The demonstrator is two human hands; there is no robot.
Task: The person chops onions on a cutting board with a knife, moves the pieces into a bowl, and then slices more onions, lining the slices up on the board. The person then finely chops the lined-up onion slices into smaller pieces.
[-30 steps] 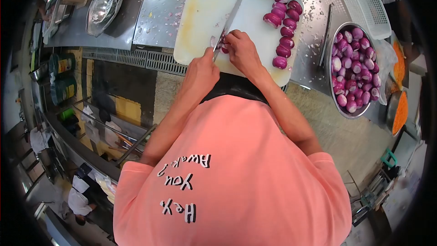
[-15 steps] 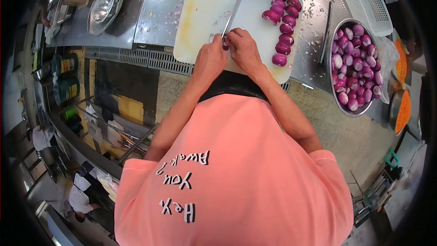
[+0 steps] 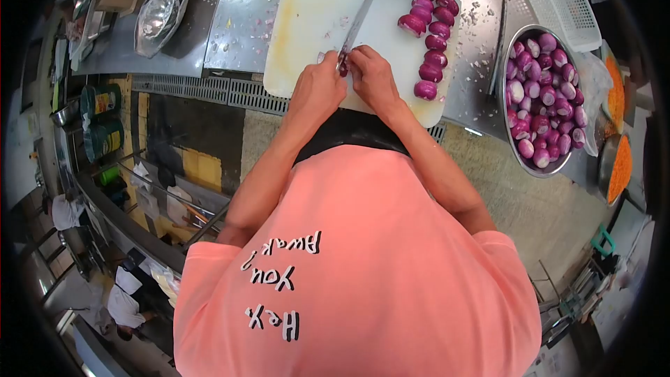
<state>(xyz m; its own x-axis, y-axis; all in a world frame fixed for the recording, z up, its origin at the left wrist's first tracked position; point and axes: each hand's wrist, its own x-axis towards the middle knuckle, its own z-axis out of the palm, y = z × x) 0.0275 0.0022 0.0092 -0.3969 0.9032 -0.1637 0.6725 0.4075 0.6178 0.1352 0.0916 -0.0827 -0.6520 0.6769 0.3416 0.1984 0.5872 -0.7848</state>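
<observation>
My left hand (image 3: 322, 86) is closed around the knife (image 3: 363, 15) near its handle, which is mostly hidden. The long blade points away over the white cutting board (image 3: 307, 21). My right hand (image 3: 374, 78) is pinched close beside it at the board's near edge, on a small dark red onion piece (image 3: 343, 68), partly covered by the fingers. Peeled red onions (image 3: 434, 58) lie in uneven rows along the board's right side. A pale purple scrap sits by my left fingertips.
An oval metal bowl (image 3: 543, 167) of purple onions stands right of the board. Beyond it are a white perforated basket (image 3: 558, 0) and bowls of orange food (image 3: 618, 171). A foil-like dish (image 3: 159, 14) sits at left. A person (image 3: 129, 297) is at lower left.
The board and onions appear slightly farther left in view. My left hand and forearm have shifted slightly left, while both hands remain close together around the knife's near end.
</observation>
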